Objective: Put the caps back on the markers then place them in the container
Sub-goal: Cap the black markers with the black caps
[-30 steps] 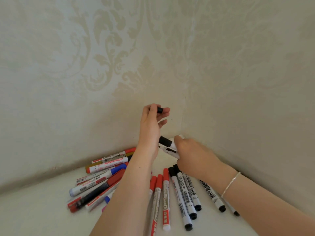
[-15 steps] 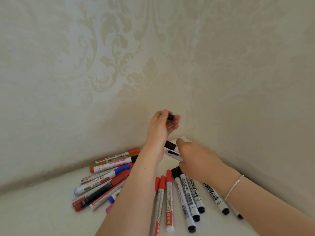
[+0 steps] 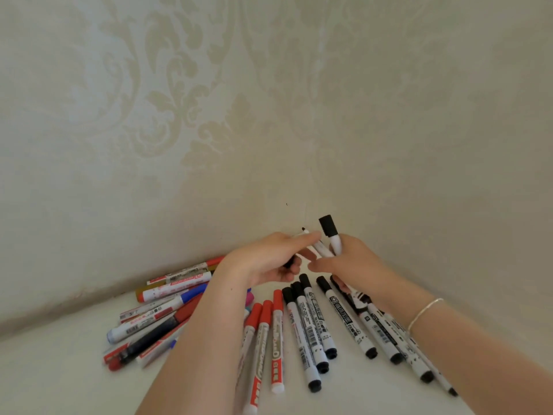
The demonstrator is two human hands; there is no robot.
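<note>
Fingers [image 3: 311, 236] of the left hand [image 3: 269, 262] curl round a small black cap [image 3: 288, 262], its dark end peeking out under the palm, while the thumb and forefinger reach toward the uncapped marker [image 3: 321, 250]. That marker sits pinched in the right hand [image 3: 350, 265], its bare black tip [image 3: 303, 229] pointing up and left, straight across the left fingertips. Alongside it the right hand also grips a capped black marker [image 3: 330, 235], standing nearly upright. So cap and tip are close, the cap just below and left of the nib; by the look of it, the left hand needs to bring the cap up and line it along the marker's slanted long axis. Room is tight behind: both hands work right in the corner of the patterned wall [image 3: 209, 115]. Below them the white surface [image 3: 59, 378] carries black markers [image 3: 347, 319] fanned under the right wrist, red markers [image 3: 276, 339] in the middle, a mixed heap [image 3: 161, 310] left. No container is in sight.
</note>
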